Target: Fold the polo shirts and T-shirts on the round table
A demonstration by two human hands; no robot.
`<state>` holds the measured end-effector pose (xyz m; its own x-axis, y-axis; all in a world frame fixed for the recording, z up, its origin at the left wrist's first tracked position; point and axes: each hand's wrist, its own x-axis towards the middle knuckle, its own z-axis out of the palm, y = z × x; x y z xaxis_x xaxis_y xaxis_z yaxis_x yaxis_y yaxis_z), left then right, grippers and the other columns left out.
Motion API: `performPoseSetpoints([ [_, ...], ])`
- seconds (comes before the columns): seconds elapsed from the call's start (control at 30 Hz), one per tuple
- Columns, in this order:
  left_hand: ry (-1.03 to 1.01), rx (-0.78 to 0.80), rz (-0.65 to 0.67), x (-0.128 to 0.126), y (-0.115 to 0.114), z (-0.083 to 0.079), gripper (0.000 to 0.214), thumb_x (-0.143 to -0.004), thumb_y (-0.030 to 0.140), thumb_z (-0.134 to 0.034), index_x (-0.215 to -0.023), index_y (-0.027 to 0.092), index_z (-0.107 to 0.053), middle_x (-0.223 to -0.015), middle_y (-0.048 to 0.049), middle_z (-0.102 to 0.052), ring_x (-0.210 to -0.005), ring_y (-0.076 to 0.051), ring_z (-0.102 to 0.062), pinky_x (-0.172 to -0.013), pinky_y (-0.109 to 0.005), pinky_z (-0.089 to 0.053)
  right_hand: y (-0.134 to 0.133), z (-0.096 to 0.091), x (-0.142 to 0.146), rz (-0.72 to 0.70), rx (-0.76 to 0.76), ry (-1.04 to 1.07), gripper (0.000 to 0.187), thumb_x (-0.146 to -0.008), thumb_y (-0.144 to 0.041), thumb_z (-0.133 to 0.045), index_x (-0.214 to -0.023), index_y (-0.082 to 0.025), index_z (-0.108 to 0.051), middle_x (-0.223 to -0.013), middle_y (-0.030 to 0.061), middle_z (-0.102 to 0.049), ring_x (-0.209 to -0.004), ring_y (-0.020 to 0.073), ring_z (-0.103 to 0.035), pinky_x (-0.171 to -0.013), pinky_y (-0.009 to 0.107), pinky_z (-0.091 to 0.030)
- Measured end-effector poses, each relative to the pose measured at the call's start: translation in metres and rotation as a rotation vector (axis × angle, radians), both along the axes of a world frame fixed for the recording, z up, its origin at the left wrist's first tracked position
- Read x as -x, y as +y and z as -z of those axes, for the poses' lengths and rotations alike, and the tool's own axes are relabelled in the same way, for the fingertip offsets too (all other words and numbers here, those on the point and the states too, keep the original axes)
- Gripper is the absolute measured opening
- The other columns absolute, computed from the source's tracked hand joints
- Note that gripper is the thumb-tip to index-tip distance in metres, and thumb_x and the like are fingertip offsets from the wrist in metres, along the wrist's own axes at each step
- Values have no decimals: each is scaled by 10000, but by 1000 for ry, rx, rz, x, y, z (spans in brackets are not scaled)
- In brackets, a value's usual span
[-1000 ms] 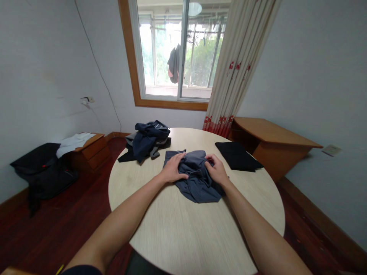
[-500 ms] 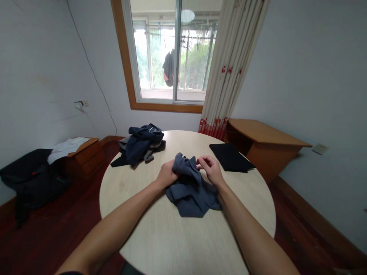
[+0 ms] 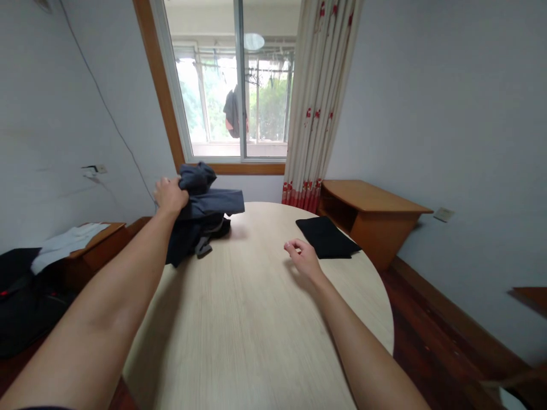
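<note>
A crumpled grey-blue garment is gripped in my left hand, at the far left of the table. It hangs over a pile of dark clothes, partly hiding it. From this view I cannot tell whether the garment rests on the pile. My right hand hovers above the table's middle right with nothing in it, its fingers loosely curled and the thumb a little apart. Just beyond that hand lies a folded black cloth, flat and untouched.
The round pale wooden table stands before me. Behind its right edge is a brown wooden desk. A curtain hangs beside the window. At the left, a white cloth lies on a low cabinet near a black bag.
My left hand has carried the grey-blue garment from the table's middle to the pile at the left. The right hand has come away from it. The view has turned somewhat.
</note>
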<state>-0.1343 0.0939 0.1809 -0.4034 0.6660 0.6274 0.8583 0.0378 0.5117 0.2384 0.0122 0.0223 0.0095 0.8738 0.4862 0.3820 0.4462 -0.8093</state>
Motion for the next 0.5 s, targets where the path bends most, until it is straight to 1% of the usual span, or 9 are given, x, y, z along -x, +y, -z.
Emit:
performPoseSetpoints([
  [0.07,-19,112,4,6,-2,35,380,-795,506,-720,-915,149,-665,-1003,-154,-627,-1216,-413,-489,-1027,-666,-371,5,2,-5,23,-3,-22,327,-880,-485,-535,-784,-195,-651,-843,61,-687,-812,215,-620,-703,308,-477],
  [0.1,-21,137,3,7,-4,49,363,-794,485,-716,-917,147,-667,-1037,-167,-628,-1223,-427,-489,-1016,-687,-370,8,3,-8,47,-5,-35,312,-872,-473,-537,-787,-194,-649,-863,67,-686,-826,219,-623,-719,315,-482],
  [0.17,-19,153,4,5,-6,63,326,-799,413,-710,-950,127,-668,-1141,-202,-618,-1227,-456,-495,-992,-713,-373,14,7,-18,124,-11,-75,286,-864,-444,-528,-794,-194,-646,-914,80,-681,-868,226,-624,-773,334,-489],
  [0.23,-5,148,8,0,-5,60,343,-803,334,-708,-1042,94,-653,-1270,-242,-579,-1260,-475,-475,-1001,-716,-362,20,10,-31,239,-16,-139,262,-868,-408,-511,-810,-194,-651,-980,95,-678,-938,238,-618,-864,363,-480],
  [0.3,29,108,18,-10,-5,49,421,-805,276,-708,-1165,80,-610,-1389,-253,-518,-1337,-457,-409,-1067,-683,-324,24,14,-44,372,12,-227,241,-872,-368,-507,-855,-191,-670,-1065,116,-672,-1027,260,-600,-953,399,-451],
  [0.37,119,25,80,-27,-9,40,461,-825,247,-683,-1250,106,-576,-1463,-220,-475,-1387,-406,-363,-1123,-615,-302,27,18,-57,491,82,-320,241,-862,-322,-525,-962,-181,-692,-1177,140,-649,-1124,297,-568,-1007,444,-423],
  [0.4,175,-13,135,-39,-14,39,437,-841,243,-659,-1256,131,-582,-1461,-195,-488,-1381,-380,-380,-1126,-574,-321,28,21,-62,536,124,-364,269,-849,-298,-543,-1034,-174,-694,-1234,152,-630,-1170,318,-548,-1029,466,-409],
  [0.43,231,-42,207,-53,-20,41,388,-860,248,-627,-1235,155,-605,-1431,-172,-523,-1348,-360,-427,-1106,-534,-360,29,24,-66,572,166,-404,320,-834,-273,-562,-1109,-167,-686,-1286,163,-606,-1214,338,-525,-1052,489,-390],
  [0.5,289,-21,355,-82,-36,56,266,-892,267,-563,-1125,192,-669,-1288,-133,-628,-1221,-319,-548,-1024,-446,-443,33,32,-73,622,246,-459,451,-795,-226,-596,-1237,-156,-647,-1370,185,-552,-1294,368,-470,-1100,532,-340],
])
